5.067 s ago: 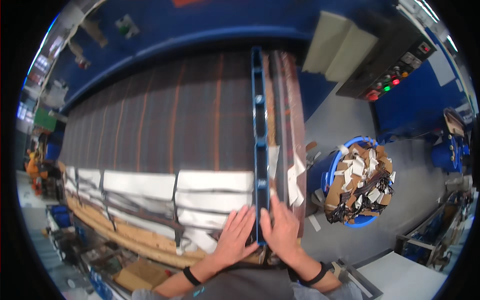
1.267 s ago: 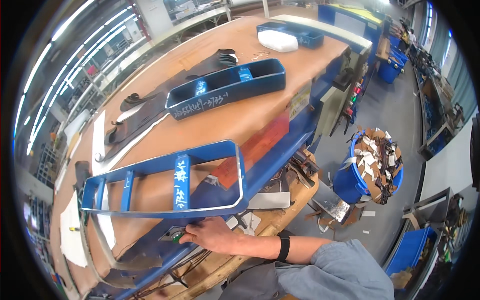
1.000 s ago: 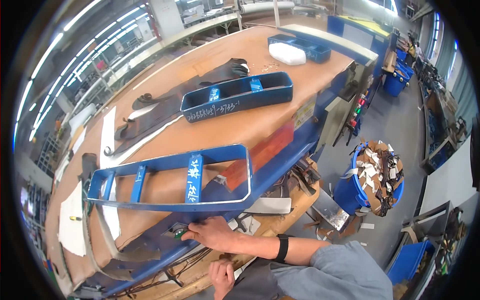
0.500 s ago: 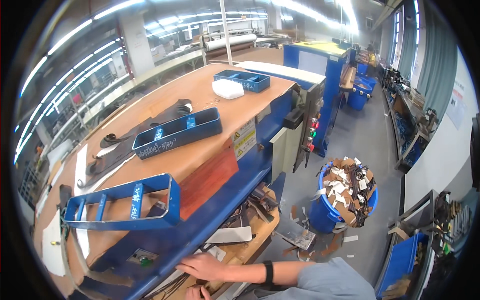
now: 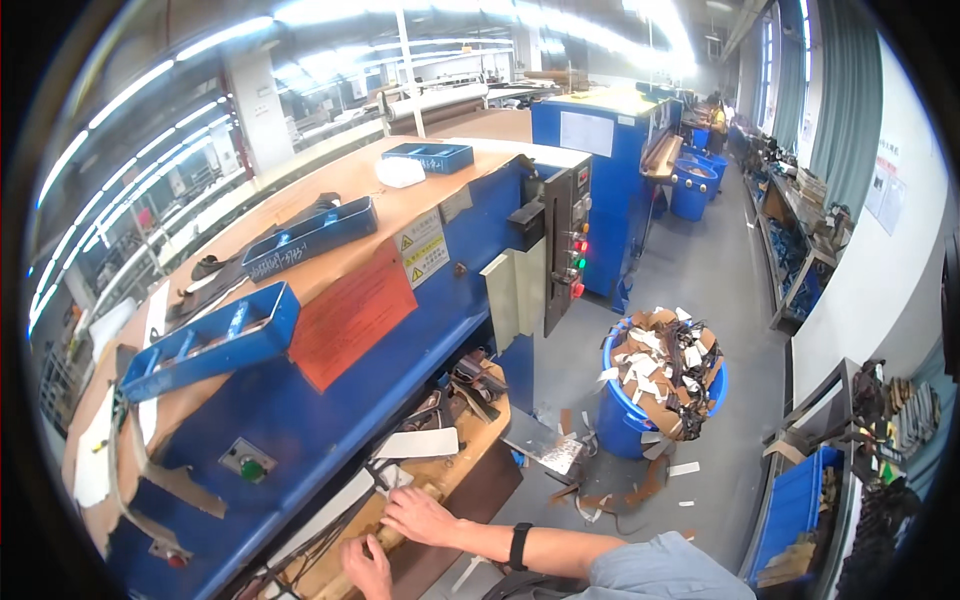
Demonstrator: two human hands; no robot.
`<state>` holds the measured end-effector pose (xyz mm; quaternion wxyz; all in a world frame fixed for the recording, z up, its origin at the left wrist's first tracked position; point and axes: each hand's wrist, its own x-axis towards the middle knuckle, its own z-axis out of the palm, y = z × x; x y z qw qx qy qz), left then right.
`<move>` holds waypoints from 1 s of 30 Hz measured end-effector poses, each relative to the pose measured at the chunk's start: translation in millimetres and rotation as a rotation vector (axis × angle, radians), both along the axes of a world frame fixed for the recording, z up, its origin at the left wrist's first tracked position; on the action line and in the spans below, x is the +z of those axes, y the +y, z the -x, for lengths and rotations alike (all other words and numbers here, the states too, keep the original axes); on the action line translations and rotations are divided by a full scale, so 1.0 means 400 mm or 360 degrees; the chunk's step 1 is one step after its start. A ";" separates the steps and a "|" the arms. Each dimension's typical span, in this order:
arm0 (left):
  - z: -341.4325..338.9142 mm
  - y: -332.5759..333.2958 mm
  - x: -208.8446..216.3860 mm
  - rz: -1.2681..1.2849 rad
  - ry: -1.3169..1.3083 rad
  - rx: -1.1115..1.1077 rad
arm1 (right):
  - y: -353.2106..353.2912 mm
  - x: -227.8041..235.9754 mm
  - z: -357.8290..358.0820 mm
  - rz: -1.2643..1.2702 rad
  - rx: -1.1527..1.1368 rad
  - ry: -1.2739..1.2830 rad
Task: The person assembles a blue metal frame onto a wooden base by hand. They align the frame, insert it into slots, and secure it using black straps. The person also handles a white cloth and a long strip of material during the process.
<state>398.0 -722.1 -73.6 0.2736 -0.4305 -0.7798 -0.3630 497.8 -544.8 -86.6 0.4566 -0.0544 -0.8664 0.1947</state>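
My right hand (image 5: pixel 422 516), with a black band on its wrist, is over the wooden board (image 5: pixel 468 466) in front of the blue machine (image 5: pixel 355 365). Its fingers are slightly bent and a little apart, and I see nothing held in them. Nearer the lower edge, my left hand (image 5: pixel 368 568) is beside it, thumb apart from the fingers and nothing visible between them. A white strip (image 5: pixel 418 444) and several dark brown cut pieces (image 5: pixel 477 386) lie on the board beyond my hands. Thin dark cords (image 5: pixel 318 543) run along its left part.
Blue trays (image 5: pixel 210 340) lie on the machine's brown top, one jutting over its front edge. A control panel (image 5: pixel 578 240) with lit buttons stands at its far end. On the floor, a blue bin (image 5: pixel 622 425) overflows with scraps. Shelving (image 5: pixel 845 400) with a blue crate (image 5: pixel 795 525) lines the right.
My right hand has come away from the machine's blue front edge to over the wooden board. My left hand shows more fully. The whole view has shifted, so the machine's top appears lower-angled.
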 end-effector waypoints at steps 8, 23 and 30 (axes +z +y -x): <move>-0.082 -0.014 -0.018 -0.0014 -0.0005 -0.0020 | -0.007 -0.015 -0.070 0.0086 0.0090 -0.0029; -0.458 -0.096 -0.060 0.0096 -0.0279 0.0406 | -0.040 -0.064 -0.463 0.0475 0.0810 -0.0210; -0.529 -0.168 -0.151 -0.0077 0.0031 0.0561 | 0.093 0.040 -0.695 0.1036 0.0773 -0.0703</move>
